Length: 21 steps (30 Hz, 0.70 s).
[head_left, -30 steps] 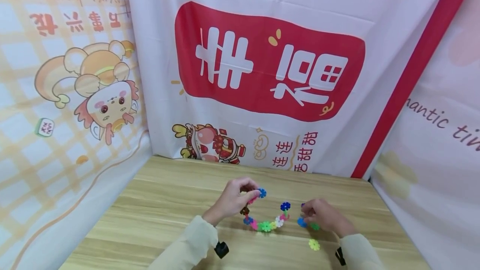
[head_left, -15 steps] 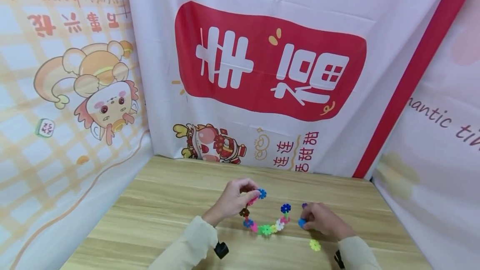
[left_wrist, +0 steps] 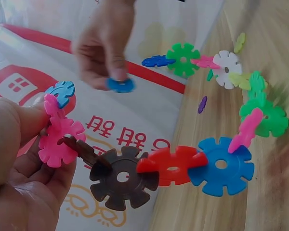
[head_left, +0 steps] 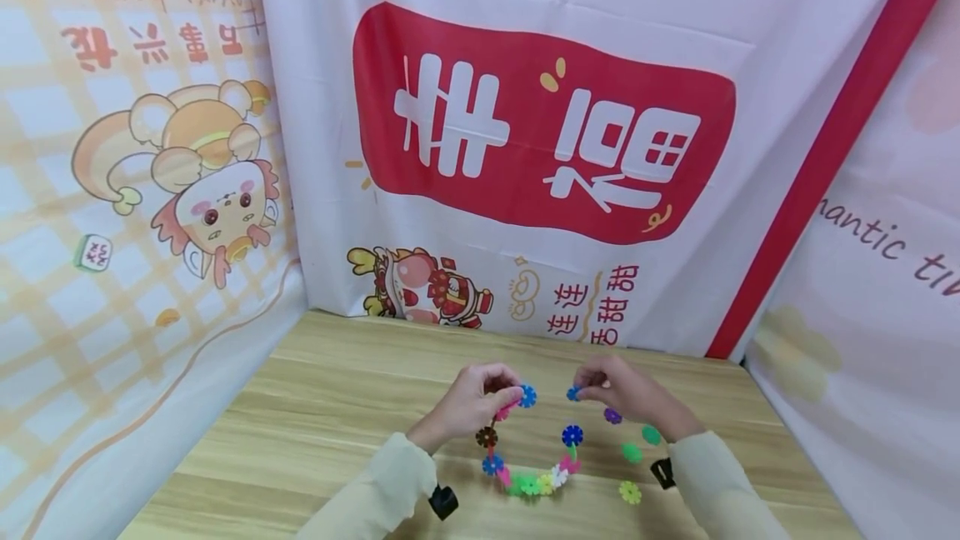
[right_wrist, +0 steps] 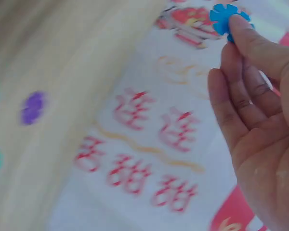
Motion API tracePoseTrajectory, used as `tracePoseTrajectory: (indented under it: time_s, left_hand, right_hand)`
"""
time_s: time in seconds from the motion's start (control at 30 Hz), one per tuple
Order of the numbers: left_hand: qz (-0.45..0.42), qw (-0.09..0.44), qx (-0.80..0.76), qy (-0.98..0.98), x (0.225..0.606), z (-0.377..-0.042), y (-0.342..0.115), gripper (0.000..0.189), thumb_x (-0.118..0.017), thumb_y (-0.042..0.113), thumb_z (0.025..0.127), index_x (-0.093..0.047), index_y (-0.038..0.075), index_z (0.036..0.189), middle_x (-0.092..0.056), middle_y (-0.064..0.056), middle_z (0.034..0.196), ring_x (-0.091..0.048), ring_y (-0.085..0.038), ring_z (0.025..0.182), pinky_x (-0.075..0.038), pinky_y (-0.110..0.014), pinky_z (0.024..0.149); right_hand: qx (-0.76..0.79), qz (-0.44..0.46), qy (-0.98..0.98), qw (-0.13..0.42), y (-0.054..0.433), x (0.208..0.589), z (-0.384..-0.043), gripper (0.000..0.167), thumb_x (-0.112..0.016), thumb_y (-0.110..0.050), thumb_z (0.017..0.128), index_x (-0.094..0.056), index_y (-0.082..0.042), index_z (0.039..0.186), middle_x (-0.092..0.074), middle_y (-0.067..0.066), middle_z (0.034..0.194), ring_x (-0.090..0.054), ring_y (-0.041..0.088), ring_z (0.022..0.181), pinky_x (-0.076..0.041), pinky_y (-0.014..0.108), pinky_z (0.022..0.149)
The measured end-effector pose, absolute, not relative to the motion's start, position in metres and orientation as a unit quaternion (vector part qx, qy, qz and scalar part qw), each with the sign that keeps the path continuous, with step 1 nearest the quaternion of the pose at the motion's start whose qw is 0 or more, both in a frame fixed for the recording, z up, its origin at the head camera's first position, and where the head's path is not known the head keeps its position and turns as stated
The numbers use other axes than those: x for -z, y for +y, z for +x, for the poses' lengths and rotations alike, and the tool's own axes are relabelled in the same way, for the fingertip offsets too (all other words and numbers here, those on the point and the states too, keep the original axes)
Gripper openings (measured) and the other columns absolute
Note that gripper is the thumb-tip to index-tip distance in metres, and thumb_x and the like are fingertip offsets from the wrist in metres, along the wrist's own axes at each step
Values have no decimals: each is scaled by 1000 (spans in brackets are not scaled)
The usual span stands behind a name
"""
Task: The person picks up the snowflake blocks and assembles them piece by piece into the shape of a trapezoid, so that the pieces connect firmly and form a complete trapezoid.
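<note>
Chain of multicoloured plastic flower-shaped discs (head_left: pixel 530 485): best held steady at the pinched end, slots squared up before any pressing; linked slot to slot in an open U, with brown, pink, green and white among the colours; bend perhaps touching the wood-grain surface (head_left: pixel 360 407).
Left hand (head_left: pixel 471 397): pinching the chain beside its light-blue end disc (left_wrist: pixel 62 93).
Right hand (head_left: pixel 630 394): apart from the left, pinching a loose blue plastic disc (left_wrist: pixel 120 85).
Right of chain: purple disc (head_left: pixel 612 416), green discs (head_left: pixel 632 452), yellow disc (head_left: pixel 630 492), on the surface.
</note>
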<state>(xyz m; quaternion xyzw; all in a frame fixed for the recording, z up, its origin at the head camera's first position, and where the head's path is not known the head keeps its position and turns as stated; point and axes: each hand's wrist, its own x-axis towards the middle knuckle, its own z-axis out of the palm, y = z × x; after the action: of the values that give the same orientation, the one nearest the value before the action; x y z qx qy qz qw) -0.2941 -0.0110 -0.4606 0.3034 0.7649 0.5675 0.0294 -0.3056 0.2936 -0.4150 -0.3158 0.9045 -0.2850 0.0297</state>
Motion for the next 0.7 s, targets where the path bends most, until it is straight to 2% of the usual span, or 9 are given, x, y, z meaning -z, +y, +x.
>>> tracePoseTrajectory:
  time_s: [0.23, 0.37, 0.53, 0.7]
  left_hand:
    - [297, 35, -573, 763, 462, -293, -12, 11, -68, 27, 105, -74, 18, 106, -70, -2, 87, -61, -8, 70, -54, -21, 60]
    - [294, 33, -574, 763, 464, -292, -14, 12, -67, 28, 106, -74, 17, 107, -70, -2, 88, -62, -8, 70, -54, -21, 61]
    - [292, 30, -571, 767, 466, -292, -16, 11, -67, 27, 106, -73, 18, 107, -70, 1, 89, -61, -6, 71, -54, -20, 61]
    - [282, 35, -581, 763, 465, -289, -18, 11, -67, 26, 106, -73, 18, 107, -70, -2, 89, -62, -8, 71, -54, -21, 61]
  right_hand:
    - [273, -367, 889, -14, 256, 379, -300, 10, -81, -15, 93, -78, -23, 99, -79, -9, 95, -73, 1, 86, -63, 21, 81]
    - [273, -388, 880, -23, 244, 374, -297, 14, -83, -11, 92, -79, -22, 100, -79, -10, 96, -73, 1, 88, -63, 21, 82]
    - [264, -416, 869, -47, 238, 375, -294, 18, -84, -6, 89, -79, -21, 100, -79, -11, 97, -74, 3, 90, -64, 27, 83]
    - [261, -436, 858, -70, 235, 377, -294, 20, -84, -4, 88, -80, -19, 100, -80, -8, 98, -75, 5, 90, -65, 29, 82]
